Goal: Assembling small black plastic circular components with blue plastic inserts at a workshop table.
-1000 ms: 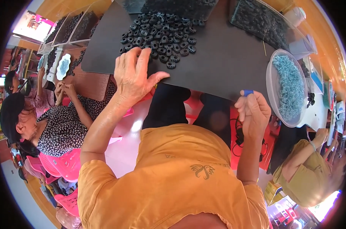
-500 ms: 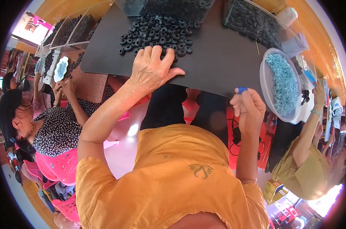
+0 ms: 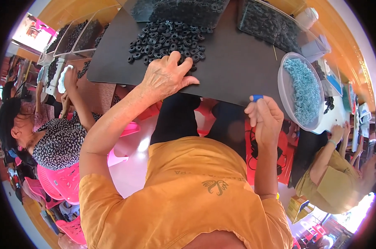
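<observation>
The person's left hand (image 3: 164,75) is at the near side of a heap of small black parts (image 3: 167,41) at the far left of the dark table (image 3: 233,62), its fingers spread and thumb apart. The right hand (image 3: 266,118), a blue band (image 3: 257,98) on one finger, is curled near a round tub (image 3: 282,93) of blue beads (image 3: 305,93) on the right; whether it grips anything cannot be told.

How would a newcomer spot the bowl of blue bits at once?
Start from the dark table in front of the person and go to its right end. There, just beyond the right hand, is a round, pale bowl. Its blue bits set it apart from the black pieces heaped by the left hand.
</observation>
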